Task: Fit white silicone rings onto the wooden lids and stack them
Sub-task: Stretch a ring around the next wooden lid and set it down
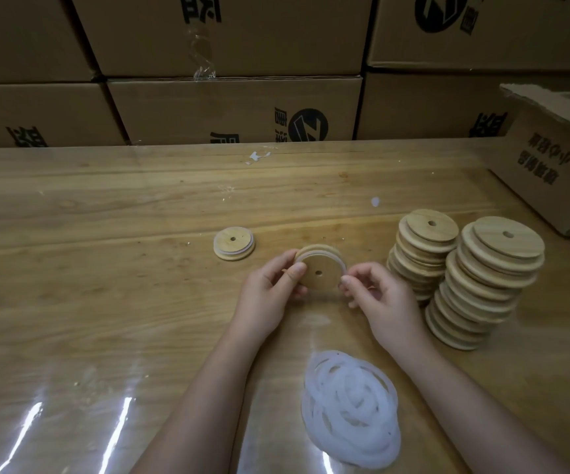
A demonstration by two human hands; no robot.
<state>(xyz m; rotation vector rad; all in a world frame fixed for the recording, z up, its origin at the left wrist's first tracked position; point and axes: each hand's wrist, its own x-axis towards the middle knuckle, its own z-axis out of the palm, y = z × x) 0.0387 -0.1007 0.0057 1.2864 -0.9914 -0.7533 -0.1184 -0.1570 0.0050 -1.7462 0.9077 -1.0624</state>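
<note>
Checker: Lid [319,272], wooden, one, centre hole. Location?

Packer: Held tilted above the table [106,217], mid-scene, between both hands, its face turned toward the person so the rim can be checked.

Checker: Hands?

Packer: Left hand [270,289] pinches the left edge, thumb on the face, to steady it. Right hand [376,292] pinches the ring [321,249] at the right edge, likely seating it around the rim.

Checker: Stock?

Packer: Loose rings [350,408], one pile, near, within easy reach. Lid stacks [488,282], two, leaning, right, no rings visible on them. Ringed lid [234,242], one, flat, farther left, probably starting the finished stack. Cartons [235,111], far wall.
</note>
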